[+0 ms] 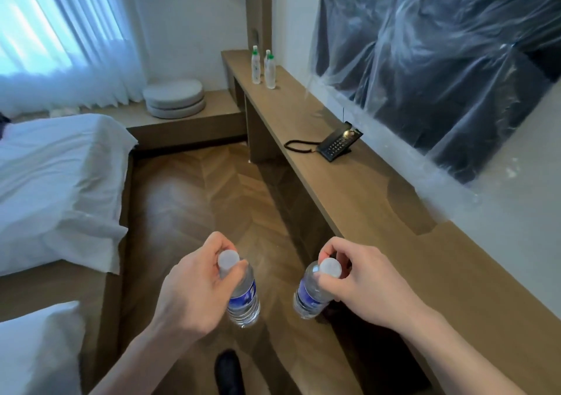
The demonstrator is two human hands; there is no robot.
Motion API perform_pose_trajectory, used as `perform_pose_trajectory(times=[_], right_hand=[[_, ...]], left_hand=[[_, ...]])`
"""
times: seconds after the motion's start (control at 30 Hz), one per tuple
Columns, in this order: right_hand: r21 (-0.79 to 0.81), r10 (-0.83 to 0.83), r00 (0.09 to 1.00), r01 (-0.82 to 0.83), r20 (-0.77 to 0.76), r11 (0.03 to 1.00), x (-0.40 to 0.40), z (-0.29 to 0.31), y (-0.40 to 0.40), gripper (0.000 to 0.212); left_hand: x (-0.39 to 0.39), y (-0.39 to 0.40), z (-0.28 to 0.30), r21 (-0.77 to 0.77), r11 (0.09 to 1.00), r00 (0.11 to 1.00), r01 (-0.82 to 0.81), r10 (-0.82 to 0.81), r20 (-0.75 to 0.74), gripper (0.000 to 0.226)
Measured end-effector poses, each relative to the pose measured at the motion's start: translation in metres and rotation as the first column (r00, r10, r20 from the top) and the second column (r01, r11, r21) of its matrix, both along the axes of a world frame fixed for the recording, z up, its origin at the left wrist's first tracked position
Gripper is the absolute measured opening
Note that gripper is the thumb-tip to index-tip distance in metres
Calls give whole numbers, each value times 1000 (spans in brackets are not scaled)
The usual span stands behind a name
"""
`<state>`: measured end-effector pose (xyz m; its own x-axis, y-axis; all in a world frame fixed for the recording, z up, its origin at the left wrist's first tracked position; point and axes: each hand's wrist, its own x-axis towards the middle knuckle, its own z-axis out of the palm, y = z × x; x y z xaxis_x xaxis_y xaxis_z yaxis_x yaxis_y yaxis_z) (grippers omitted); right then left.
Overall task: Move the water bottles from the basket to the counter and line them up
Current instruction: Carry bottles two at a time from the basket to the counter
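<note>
Hands each pinch a bottle neck: left hand holds left water bottle, right hand holds right water bottle. Both hang over the floor beside the tabletop.

A black phone is sitting near the back edge of the long wooden shelf, its curly cord lying toward the front edge. Two round cushions are resting in a stack on the low bench by the curtain. A white bed is standing on the left, and crinkly plastic is hanging over the dark thing on the wall.
</note>
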<state>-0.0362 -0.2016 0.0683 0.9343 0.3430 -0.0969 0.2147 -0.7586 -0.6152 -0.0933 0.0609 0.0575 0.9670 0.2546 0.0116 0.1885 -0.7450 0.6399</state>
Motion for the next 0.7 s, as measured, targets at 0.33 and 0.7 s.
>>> perform_pose_trajectory(times=[0.33, 0.7], right_hand=[[13, -44, 999, 44, 16, 999, 147, 0, 126, 15], [69, -133, 991, 133, -13, 989, 310, -4, 189, 18]], left_hand=[[162, 122, -3, 45, 998, 999, 43, -44, 5, 23], [340, 206, -8, 100, 991, 994, 84, -91, 65, 21]])
